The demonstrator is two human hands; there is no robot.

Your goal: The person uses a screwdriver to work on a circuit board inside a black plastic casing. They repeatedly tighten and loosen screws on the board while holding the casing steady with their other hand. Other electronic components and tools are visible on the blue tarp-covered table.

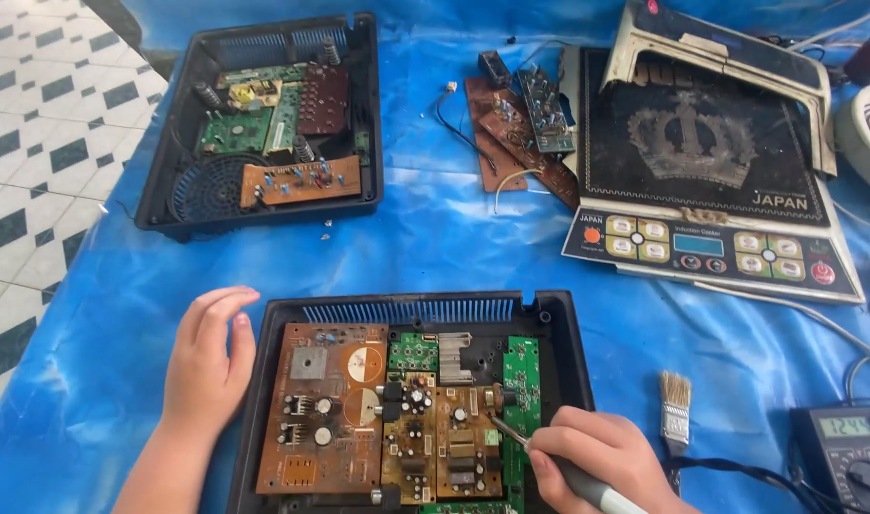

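Right hand [587,457] holds screwdriver [549,457] on circuit board [454,438]; brush [676,405] beside

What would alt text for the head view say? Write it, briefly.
A right hand holds a slim tool to circuit boards inside an open black casing; the left hand steadies its edge. A blue sheet carries another opened casing, a cooktop panel, a brush and a multimeter.

Bright, even daylight tinted blue, soft faint shadows, sharp focus throughout, slight wide-angle bending at the edges
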